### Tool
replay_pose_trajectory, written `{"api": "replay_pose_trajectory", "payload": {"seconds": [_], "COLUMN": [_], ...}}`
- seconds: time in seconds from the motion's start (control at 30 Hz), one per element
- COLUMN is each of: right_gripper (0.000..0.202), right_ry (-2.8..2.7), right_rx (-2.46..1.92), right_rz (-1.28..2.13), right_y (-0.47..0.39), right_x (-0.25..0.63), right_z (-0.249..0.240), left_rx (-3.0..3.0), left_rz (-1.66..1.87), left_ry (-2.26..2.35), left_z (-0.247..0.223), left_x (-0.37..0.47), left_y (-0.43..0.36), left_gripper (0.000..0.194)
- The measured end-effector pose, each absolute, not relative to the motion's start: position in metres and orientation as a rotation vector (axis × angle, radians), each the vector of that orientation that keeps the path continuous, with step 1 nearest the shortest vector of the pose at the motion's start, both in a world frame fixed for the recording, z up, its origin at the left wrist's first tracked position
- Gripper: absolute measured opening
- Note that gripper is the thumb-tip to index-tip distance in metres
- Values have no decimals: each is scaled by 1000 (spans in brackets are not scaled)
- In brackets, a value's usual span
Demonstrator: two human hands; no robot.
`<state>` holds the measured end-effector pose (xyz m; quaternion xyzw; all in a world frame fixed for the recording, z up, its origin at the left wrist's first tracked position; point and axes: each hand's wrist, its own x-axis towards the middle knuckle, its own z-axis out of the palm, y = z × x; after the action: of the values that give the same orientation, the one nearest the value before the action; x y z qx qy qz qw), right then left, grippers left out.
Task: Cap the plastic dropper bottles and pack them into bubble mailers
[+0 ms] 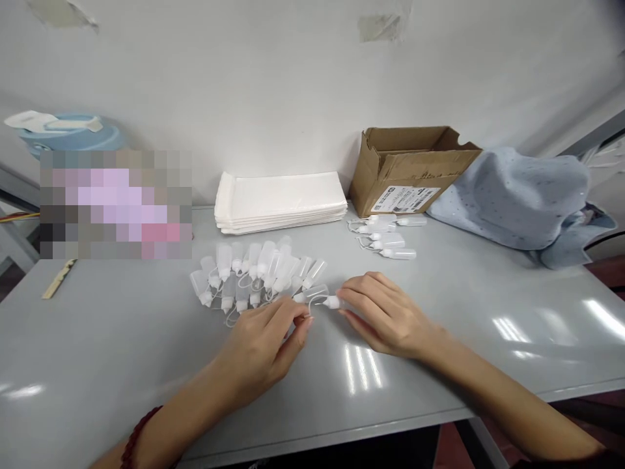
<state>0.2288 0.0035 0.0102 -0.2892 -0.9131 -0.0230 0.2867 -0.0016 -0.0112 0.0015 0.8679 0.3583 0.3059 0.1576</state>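
Observation:
My right hand (390, 316) is closed around a small clear plastic dropper bottle (333, 302), its white tip pointing left. A thin white strap (311, 301) curves from that tip to my left hand (261, 339), which pinches its end between thumb and fingertips. Just beyond my left hand lies a heap of similar dropper bottles (266, 260) with white caps and looped straps. One bottle (317, 292) of the heap lies close behind the strap. Farther back on the right, several more bottles (390, 241) lie side by side, apart from the heap.
A stack of white padded envelopes (288, 198) lies against the wall. Right of it stands an open cardboard box (415, 169), with light blue fabric (517, 195) beside it. At the left are a blurred area, a blue lidded container (78, 133) and a thin strip (59, 279) on the grey table (146, 339).

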Motion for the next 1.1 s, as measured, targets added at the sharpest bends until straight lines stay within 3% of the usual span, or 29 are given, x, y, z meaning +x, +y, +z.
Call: {"api": "replay_pose_trajectory", "payload": {"seconds": [0.3,1.1], "right_gripper": [23,27], "right_ry": [-2300,-2292], "right_rx": [-758,-744], "right_rz": [191,281], "right_y": [-4,-8], "right_x": [229,227], "right_z": [7,7], "left_rx": [2471,2562], "left_rz": [904,975], "left_ry": [1004,967], "left_z": [2,-1], "left_x": [0,3], "left_y": [-10,-10], "left_gripper": [12,13]}}
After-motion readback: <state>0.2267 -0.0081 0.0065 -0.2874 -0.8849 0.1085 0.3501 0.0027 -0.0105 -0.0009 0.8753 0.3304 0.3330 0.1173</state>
